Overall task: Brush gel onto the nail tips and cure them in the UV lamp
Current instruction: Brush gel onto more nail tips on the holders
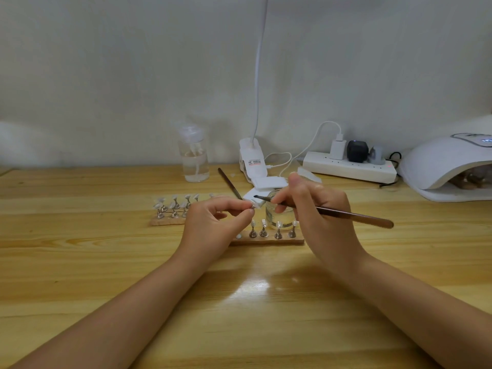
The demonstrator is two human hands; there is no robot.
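Left hand (213, 222) pinching nail tip (255, 205); right (316, 209) gripping brush (346, 214) before liquid-filled jar (279, 214).

Wooden counter (80, 262), clear pump bottle (193, 155) with liquid near the wall, white clip lamp base (251, 159) beside it, white power strip (348, 166) with plugged adapters at right, white cable (306, 150) trailing between them

Wooden table (80, 262) and its load

Centre: two nail-tip stands (266, 241), glass jar (279, 217), bottle (193, 155), spare brush (230, 183); upper right: power strip (348, 169), UV lamp (447, 166).
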